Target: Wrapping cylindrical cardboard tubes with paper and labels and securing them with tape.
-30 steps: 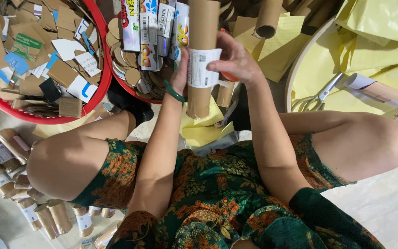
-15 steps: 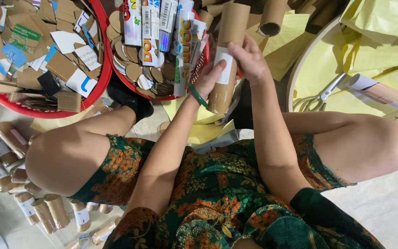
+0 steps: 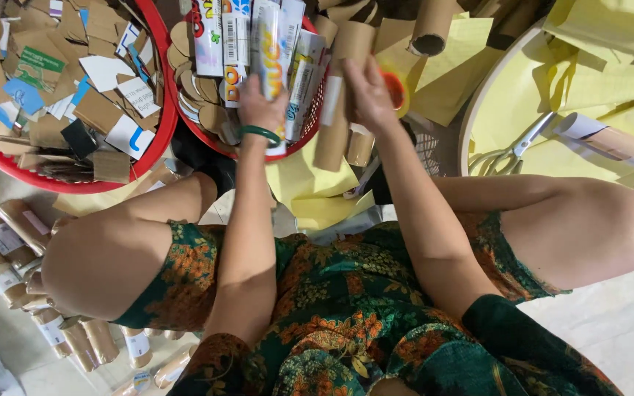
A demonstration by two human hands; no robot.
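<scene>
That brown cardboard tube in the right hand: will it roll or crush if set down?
The cardboard tube is round, so it would probably roll if laid flat. It looks hollow, likely light, and may dent under a hard squeeze from the right hand.

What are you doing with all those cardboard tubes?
A person sits on the floor with cardboard all around. The right hand holds a brown cardboard tube with a white label. The left hand, with a green bangle on its wrist, reaches into a red basket of printed wrappers and cardboard discs. Another red basket holds cardboard scraps. Scissors lie on yellow paper, and more tubes lie on the floor.
</scene>
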